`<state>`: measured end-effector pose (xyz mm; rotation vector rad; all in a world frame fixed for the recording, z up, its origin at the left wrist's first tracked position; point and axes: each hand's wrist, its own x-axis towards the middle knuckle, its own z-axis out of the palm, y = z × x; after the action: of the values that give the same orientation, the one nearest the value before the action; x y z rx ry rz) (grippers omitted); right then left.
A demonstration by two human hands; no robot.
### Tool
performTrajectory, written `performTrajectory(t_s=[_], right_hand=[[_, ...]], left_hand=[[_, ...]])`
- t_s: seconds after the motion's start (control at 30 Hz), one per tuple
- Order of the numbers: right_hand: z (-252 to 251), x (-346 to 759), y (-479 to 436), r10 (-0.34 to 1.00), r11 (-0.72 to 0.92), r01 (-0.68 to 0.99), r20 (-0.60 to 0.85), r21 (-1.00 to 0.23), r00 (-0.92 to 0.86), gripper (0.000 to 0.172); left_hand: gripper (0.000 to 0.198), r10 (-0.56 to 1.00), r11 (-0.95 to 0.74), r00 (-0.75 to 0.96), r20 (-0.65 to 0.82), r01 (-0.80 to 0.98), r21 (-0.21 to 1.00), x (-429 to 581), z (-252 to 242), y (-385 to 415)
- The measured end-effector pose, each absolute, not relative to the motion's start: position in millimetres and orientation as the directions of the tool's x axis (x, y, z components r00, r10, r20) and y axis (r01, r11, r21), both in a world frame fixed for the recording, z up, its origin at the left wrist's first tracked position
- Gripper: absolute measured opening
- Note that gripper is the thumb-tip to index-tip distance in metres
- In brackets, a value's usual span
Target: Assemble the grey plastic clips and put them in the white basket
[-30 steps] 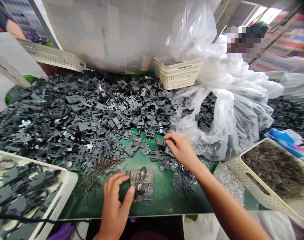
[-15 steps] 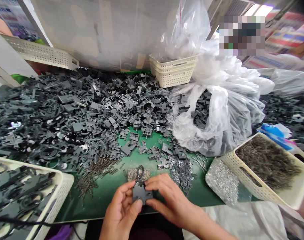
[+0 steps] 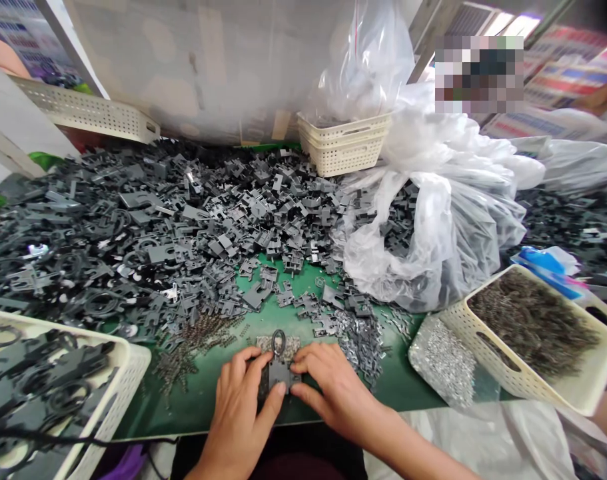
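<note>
A small dark grey plastic part with a black ring at its top (image 3: 280, 375) lies over a speckled block (image 3: 294, 343) near the table's front edge. My left hand (image 3: 240, 403) grips its left side, the thumb pressed on its lower face. From the right, the fingers and thumb of my right hand (image 3: 328, 380) close on the same part. Just beyond the hands are loose springs (image 3: 198, 340) to the left and a small heap of shiny little metal pieces (image 3: 360, 343) to the right.
Grey plastic parts (image 3: 223, 213) are piled across the green table (image 3: 263, 320). A basket of ringed parts (image 3: 133, 360) stands at left. On the right are a basket of springs (image 3: 598, 393), a bag of silvery bits (image 3: 446, 360) and a clear plastic bag (image 3: 433, 247).
Both hands have moved slightly away from me with the plastic part, lowering it onto the speckled block. My left fingers have shifted from beside the part to over its left edge.
</note>
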<state>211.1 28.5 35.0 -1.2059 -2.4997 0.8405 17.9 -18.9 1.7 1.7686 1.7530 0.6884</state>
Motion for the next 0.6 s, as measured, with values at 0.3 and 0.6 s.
performTrajectory(t_s=[0.3, 0.6], right_hand=[[49, 212, 22, 0.704, 0.508, 0.571, -0.070, -0.645, -0.706, 0.019], [66, 173, 19, 0.519, 0.722, 0.340, 0.146, -0.602, -0.842, 0.030]], left_hand=[[0.053, 0.982, -0.070, 0.185, -0.037, 0.539, 0.840, 3, 13, -43], [0.033, 0.994, -0.052, -0.046, 0.102, 0.617, 0.786, -31, 42, -79]])
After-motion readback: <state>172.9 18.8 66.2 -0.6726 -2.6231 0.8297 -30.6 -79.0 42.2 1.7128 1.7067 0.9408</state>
